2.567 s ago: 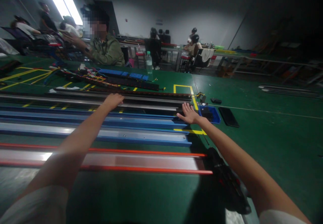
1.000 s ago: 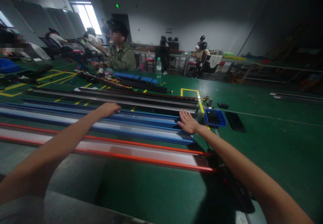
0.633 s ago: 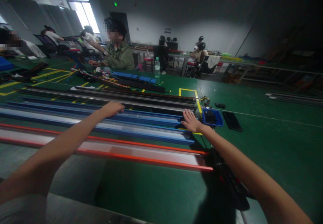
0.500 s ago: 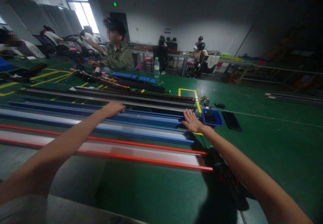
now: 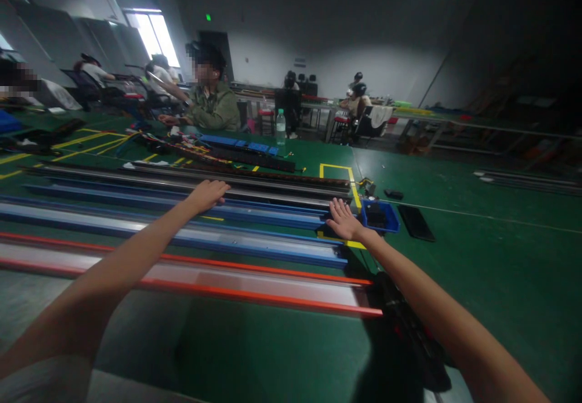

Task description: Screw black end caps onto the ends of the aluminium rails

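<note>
Two long blue channel rails lie side by side on the green table. My left hand [image 5: 208, 196] lies over the far blue rail [image 5: 268, 213] near its middle, fingers stretched forward and not wrapped round it. At that rail's right end rests my right hand [image 5: 344, 221], open with its fingers spread. A gap of table separates it from the near blue rail [image 5: 273, 246]. Closest to me is a wider red-edged channel [image 5: 273, 288] with a pale inside. Dark metal rails [image 5: 282, 193] run just beyond the far blue rail.
Right of my right hand stands a blue bin [image 5: 390, 224] holding black parts, beside a black phone [image 5: 416, 222]. A dark tool [image 5: 409, 324] lies under my right forearm. Wiring bundles [image 5: 182, 145] and a bottle [image 5: 280, 127] are farther back. A co-worker [image 5: 213, 103] sits across the table.
The far blue rail has shifted away from me, and its gap to the near blue rail has widened. My left hand moved forward with it; the right hand stays at the rail's end.
</note>
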Available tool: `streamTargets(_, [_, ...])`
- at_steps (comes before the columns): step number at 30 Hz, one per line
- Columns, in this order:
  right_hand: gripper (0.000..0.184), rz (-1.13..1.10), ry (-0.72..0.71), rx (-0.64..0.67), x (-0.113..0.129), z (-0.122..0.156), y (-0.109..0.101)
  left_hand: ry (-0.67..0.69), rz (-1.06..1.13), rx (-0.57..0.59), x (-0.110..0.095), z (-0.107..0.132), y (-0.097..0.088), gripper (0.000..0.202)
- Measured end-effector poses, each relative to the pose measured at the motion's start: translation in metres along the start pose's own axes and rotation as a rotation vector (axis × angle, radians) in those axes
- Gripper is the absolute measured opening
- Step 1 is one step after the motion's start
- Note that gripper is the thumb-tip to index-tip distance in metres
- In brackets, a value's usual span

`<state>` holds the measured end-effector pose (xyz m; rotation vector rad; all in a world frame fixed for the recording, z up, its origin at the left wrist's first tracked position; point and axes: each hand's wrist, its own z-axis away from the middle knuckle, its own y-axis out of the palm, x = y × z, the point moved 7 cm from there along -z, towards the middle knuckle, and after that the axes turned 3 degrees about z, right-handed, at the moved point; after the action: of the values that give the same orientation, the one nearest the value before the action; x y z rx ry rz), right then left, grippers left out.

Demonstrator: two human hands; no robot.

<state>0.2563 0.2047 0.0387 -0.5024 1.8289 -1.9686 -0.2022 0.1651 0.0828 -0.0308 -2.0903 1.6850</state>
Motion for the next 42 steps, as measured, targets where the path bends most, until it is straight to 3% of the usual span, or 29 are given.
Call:
streamTargets(3, [0.079, -0.002, 0.003, -0.012, -0.001, -0.003, 0.0, -0.01, -0.017, -0.024, 0.0, -0.003, 0.0, 0.032])
streamTargets(10, [0.078, -0.016, 0.0, -0.036, -0.005, -0.011, 0.001, -0.005, -0.023, -0.002, 0.0, -0.008, 0.005, 0.012])
streamTargets(18, [0.079, -0.039, 0.02, -0.023, -0.008, -0.021, 0.005, -0.064, 0.0, 0.075, 0.009, -0.015, 0.015, 0.013])
streamTargets(30, [0.079, -0.138, 0.004, -0.044, -0.008, -0.019, 0.0, -0.117, 0.021, 0.175, 0.013, -0.022, 0.012, 0.014])
streamTargets(36, [0.084, -0.194, -0.094, -0.097, 0.002, 0.0, -0.017, -0.098, 0.003, 0.159, 0.006, -0.022, 0.01, 0.018])
streamTargets(42, [0.068, -0.224, -0.244, -0.154, 0.036, 0.037, -0.038, 0.094, 0.027, 0.037, -0.017, 0.004, -0.015, 0.039])
